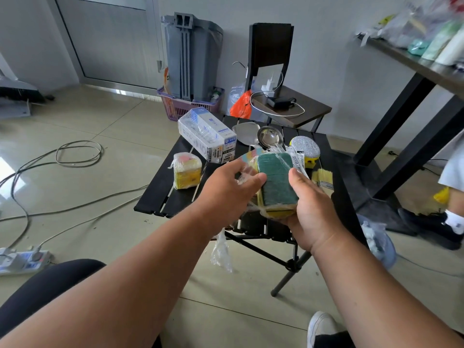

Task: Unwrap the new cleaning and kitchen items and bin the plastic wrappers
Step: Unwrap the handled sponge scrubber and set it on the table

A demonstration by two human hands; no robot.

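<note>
Both hands — right hand [310,197], left hand [226,187] — grip wrapped sponges [276,183].

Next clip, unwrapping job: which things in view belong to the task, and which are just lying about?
Belongs to the job:
- sponge pack, held in the right hand
- plastic wrap, pinched by the left hand
- wrapped sponge block on the table
- wrapped box
- grey bin

Just lying about:
- power strip
- floor cables
- chair
- purple basket
</note>
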